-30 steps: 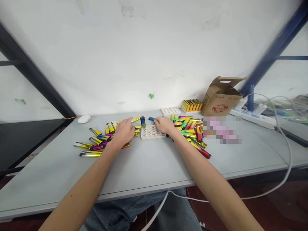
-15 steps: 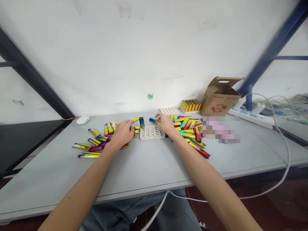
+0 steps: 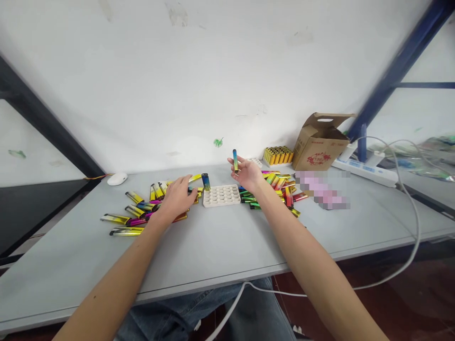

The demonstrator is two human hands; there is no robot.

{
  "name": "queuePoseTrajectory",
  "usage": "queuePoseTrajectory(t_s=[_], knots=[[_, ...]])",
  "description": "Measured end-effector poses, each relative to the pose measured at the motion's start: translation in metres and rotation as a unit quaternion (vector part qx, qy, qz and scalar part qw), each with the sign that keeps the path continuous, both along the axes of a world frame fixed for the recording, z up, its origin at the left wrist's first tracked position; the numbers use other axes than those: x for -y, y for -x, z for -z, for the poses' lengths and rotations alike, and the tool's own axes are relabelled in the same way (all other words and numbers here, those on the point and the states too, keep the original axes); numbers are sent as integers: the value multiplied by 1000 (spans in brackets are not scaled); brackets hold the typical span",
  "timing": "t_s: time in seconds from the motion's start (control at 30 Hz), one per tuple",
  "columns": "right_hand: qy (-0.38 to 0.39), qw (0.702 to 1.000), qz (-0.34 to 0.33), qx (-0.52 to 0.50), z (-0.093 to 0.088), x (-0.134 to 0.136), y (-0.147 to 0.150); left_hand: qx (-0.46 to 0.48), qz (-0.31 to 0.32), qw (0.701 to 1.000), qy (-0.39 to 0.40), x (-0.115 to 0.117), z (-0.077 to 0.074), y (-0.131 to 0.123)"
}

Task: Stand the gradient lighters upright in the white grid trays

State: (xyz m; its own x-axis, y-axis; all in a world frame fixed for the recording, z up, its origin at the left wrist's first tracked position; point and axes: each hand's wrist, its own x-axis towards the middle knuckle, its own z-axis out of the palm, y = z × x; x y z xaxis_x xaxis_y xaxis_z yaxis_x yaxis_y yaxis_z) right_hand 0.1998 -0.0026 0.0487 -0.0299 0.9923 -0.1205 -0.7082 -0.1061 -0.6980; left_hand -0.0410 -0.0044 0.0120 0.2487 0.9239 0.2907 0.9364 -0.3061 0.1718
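My right hand (image 3: pixel 247 173) is raised behind the white tray, pinching a slim, shiny blue-to-yellow tube (image 3: pixel 235 161) upright with its dark end up. On the table in front stands the white tray (image 3: pixel 222 201) with rows of holes. One blue-and-gold tube (image 3: pixel 205 182) stands in its back left corner, leaning slightly. My left hand (image 3: pixel 178 195) lies over the left pile of shiny tubes (image 3: pixel 137 211), fingers stretched out and apart; part of the pile is hidden under it. A second pile of red, green and yellow tubes (image 3: pixel 287 194) lies beside my right forearm.
By the wall, a tray filled with upright gold tubes (image 3: pixel 279 155) stands beside an opened cardboard box (image 3: pixel 320 144). Another white holed tray (image 3: pixel 256 163) is partly behind my right hand. A power strip (image 3: pixel 369 171), white cable (image 3: pixel 417 227) and white round-edged case (image 3: pixel 117 179) are also here.
My right hand has lifted the blue-to-yellow tube from near the right pile and turned it upright. My left hand stays over the left pile. The whole view has shifted slightly.
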Motion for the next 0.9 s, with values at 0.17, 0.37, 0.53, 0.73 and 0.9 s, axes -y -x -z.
queuePoseTrajectory(t_s=[0.17, 0.37, 0.53, 0.73, 0.9], knots=[[1, 998, -54, -30, -3, 1, 2, 8, 17, 1000, -20, -2, 3, 2], [-40, 991, -118, 40, -3, 7, 8, 5, 38, 999, -37, -6, 8, 5], [-37, 983, -159, 81, -5, 16, 20, 1, 45, 998, -39, -6, 8, 5], [-19, 983, -125, 135, 0, 18, 37, -4, 51, 998, -37, -6, 7, 5], [-41, 984, -117, 131, 1, 20, 47, -5, 55, 997, -45, -6, 7, 4]])
